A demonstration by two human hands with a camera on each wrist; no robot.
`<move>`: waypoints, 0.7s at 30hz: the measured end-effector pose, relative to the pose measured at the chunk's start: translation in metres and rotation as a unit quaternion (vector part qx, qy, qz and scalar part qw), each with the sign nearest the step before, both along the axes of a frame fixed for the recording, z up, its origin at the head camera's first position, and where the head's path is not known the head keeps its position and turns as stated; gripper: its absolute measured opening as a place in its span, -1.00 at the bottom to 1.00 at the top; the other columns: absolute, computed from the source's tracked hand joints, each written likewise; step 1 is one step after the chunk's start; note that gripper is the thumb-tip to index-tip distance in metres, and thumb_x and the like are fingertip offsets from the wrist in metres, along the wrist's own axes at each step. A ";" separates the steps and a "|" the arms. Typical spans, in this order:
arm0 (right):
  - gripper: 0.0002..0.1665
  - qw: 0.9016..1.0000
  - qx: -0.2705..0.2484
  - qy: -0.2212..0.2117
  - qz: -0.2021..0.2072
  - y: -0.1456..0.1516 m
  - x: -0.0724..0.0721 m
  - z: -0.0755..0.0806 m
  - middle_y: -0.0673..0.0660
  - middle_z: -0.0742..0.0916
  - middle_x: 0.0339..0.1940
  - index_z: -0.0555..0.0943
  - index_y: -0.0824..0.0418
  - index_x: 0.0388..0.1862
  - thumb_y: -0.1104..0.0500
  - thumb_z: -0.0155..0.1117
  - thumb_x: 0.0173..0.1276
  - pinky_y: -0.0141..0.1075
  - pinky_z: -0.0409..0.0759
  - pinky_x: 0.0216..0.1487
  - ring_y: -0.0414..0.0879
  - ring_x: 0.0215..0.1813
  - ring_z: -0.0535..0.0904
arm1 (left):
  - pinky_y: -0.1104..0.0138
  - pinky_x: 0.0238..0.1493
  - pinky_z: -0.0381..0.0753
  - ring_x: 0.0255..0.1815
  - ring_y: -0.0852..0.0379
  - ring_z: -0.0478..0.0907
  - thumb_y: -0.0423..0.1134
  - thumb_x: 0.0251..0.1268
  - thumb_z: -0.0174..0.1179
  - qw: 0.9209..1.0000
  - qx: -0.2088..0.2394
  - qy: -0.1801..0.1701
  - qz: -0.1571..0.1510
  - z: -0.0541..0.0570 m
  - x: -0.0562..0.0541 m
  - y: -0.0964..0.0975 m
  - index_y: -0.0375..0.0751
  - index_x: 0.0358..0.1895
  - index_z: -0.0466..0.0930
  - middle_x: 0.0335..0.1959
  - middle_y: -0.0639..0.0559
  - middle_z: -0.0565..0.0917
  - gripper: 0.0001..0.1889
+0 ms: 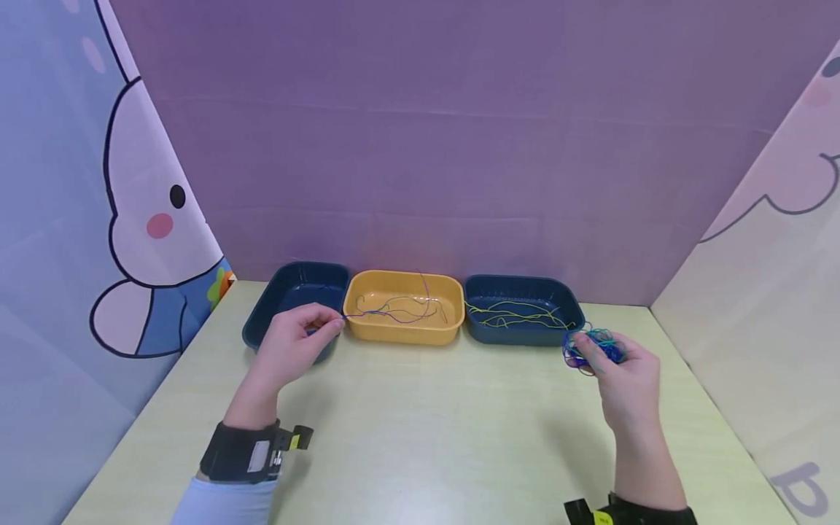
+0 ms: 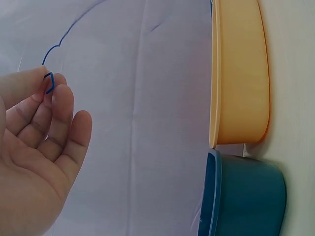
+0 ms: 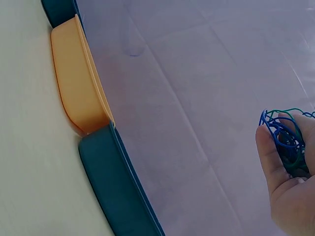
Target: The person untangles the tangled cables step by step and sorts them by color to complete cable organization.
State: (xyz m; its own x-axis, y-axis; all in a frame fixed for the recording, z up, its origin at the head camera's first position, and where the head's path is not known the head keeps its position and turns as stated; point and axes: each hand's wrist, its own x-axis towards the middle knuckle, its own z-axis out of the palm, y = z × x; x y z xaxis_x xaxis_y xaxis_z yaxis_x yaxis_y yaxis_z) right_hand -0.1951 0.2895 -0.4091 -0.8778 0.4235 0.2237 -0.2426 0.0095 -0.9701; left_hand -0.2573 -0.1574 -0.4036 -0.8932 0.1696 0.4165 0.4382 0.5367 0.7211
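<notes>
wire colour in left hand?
Blue wire; shows best in the left wrist view.

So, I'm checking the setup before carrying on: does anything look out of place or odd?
Yes, slightly: the left tray sticks out nearer the person than the yellow tray and right tray, so the row's front edge looks uneven.

Thread bundle (image 1: pixel 600 348): blue mixed with teal-green. Single strand (image 2: pixel 59 45): blue. Left tray (image 1: pixel 303 289) and right tray (image 1: pixel 518 336): dark blue from the head, more teal from the wrists. Middle tray (image 1: pixel 402 334): yellow-orange. Loose threads (image 1: pixel 518 321) in right tray: yellow. Desk (image 1: pixel 420 430): pale yellow-green. Back cloth (image 1: pixel 426 160): plain mauve-purple. Left panel (image 1: pixel 52 277): light blue, printed with a white cartoon figure (image 1: pixel 141 168), black outlines, pink cheek. Right panel (image 1: pixel 755 328): pale pink over off-white, grey outlines. Wristband (image 1: pixel 230 452) on left: black, yellow tag (image 1: pixel 294 442). Sleeve (image 1: pixel 223 503): light blue.
</notes>
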 end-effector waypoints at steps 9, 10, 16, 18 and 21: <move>-0.80 1.000 0.014 0.008 0.025 -0.005 0.001 0.000 0.07 0.80 -0.37 0.72 0.40 -0.23 0.27 0.51 0.29 -0.39 0.71 -0.22 -0.15 -0.40 0.76 | 0.22 -0.18 0.60 -0.20 0.01 0.53 -0.23 0.45 0.29 1.000 0.003 -0.006 0.006 0.000 0.001 0.001 -0.18 -0.09 0.74 -0.22 0.02 0.72 -0.87; -0.80 0.999 0.016 0.010 0.025 -0.005 0.000 -0.001 0.07 0.80 -0.38 0.72 0.40 -0.23 0.27 0.51 0.29 -0.39 0.71 -0.22 -0.15 -0.39 0.76 | 0.22 -0.18 0.59 -0.20 0.01 0.53 -0.24 0.45 0.29 1.000 0.004 -0.004 0.006 0.000 0.001 0.001 -0.18 -0.09 0.74 -0.22 0.02 0.72 -0.87; -0.82 0.999 0.025 0.018 0.036 -0.006 -0.001 -0.003 0.07 0.80 -0.40 0.71 0.42 -0.26 0.29 0.50 0.30 -0.37 0.71 -0.21 -0.14 -0.40 0.76 | 0.27 -0.18 0.59 -0.20 0.02 0.53 -0.25 0.45 0.29 1.000 0.009 0.003 0.009 0.000 0.001 0.000 -0.22 -0.08 0.74 -0.22 0.01 0.72 -0.86; -0.81 0.999 0.027 0.019 0.040 -0.006 -0.001 -0.004 0.07 0.80 -0.39 0.71 0.43 -0.27 0.29 0.50 0.30 -0.37 0.71 -0.20 -0.14 -0.40 0.77 | 0.27 -0.18 0.59 -0.20 0.03 0.53 -0.25 0.45 0.29 1.000 0.008 0.008 0.014 0.001 0.001 0.000 -0.20 -0.09 0.74 -0.22 0.01 0.72 -0.87; -0.79 0.998 0.032 0.021 0.042 -0.007 -0.001 -0.004 0.07 0.80 -0.39 0.69 0.46 -0.27 0.29 0.50 0.29 -0.38 0.71 -0.20 -0.15 -0.38 0.76 | 0.26 -0.18 0.59 -0.21 0.03 0.54 -0.24 0.45 0.29 1.000 0.004 0.018 0.025 0.000 0.000 -0.002 -0.19 -0.10 0.74 -0.23 0.01 0.73 -0.87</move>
State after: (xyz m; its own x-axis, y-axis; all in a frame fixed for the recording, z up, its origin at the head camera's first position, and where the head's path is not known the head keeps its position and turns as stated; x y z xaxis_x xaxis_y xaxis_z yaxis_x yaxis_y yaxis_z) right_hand -0.1962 0.2824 -0.4134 -0.8989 0.3322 0.2856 -0.2863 0.0480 -0.9569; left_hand -0.2571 -0.1592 -0.4032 -0.8849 0.1218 0.4497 0.4369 0.5520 0.7103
